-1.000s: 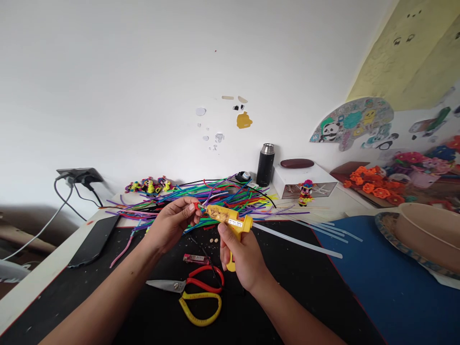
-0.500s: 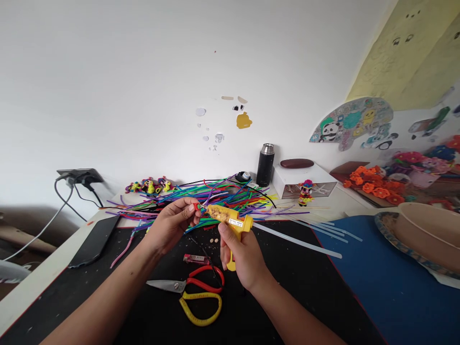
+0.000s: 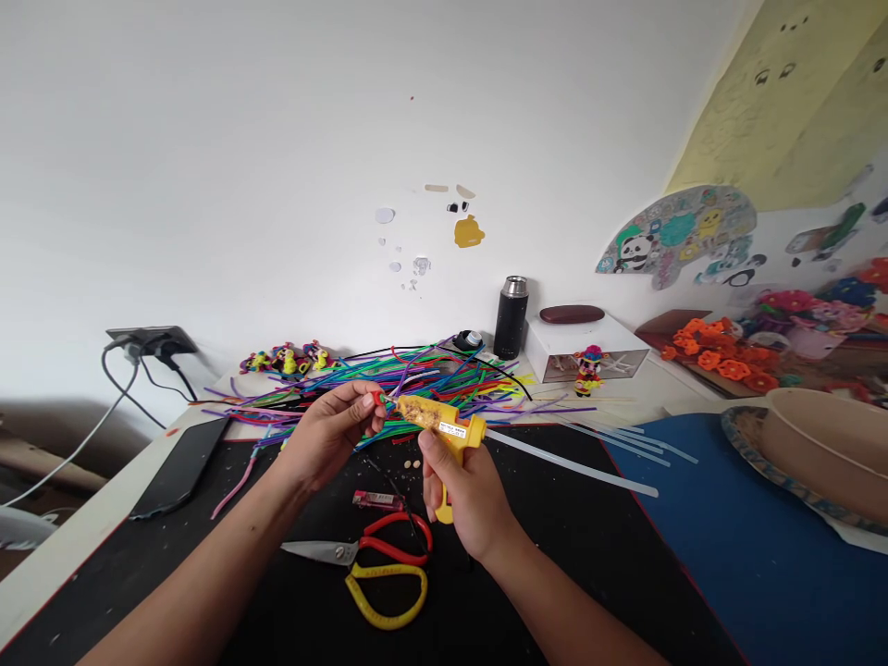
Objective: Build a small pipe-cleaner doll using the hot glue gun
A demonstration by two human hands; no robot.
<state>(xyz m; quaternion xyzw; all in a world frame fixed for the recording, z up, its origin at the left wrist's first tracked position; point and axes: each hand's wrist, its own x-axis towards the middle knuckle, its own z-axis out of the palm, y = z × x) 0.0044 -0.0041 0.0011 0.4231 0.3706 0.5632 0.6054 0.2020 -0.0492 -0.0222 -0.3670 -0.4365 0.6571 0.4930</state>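
Observation:
My right hand (image 3: 466, 495) is wrapped round the handle of a yellow hot glue gun (image 3: 434, 416), and a long translucent glue stick (image 3: 575, 462) sticks out of its back end. Between the thumb and fingers of my left hand (image 3: 339, 430) is a small red and green piece (image 3: 378, 399), too small to name. The gun's nozzle points left and is at or very near this piece; whether they touch I cannot tell. Below my hands, scissors (image 3: 343, 553) with one red and one yellow handle lie on the black mat (image 3: 264, 592), beside a pink lighter (image 3: 378, 499).
Behind my hands spreads a heap of colourful pipe cleaners (image 3: 444, 370). A black thermos (image 3: 511, 319), a white box (image 3: 583, 338) and a small figure (image 3: 589, 370) stand at the back. A phone (image 3: 180, 467) lies left, loose glue sticks (image 3: 624, 439) right, near a round basin (image 3: 819, 453).
The view has shifted very slightly. Both hands keep nearly the same pose, with the small piece still at the glue gun's nozzle.

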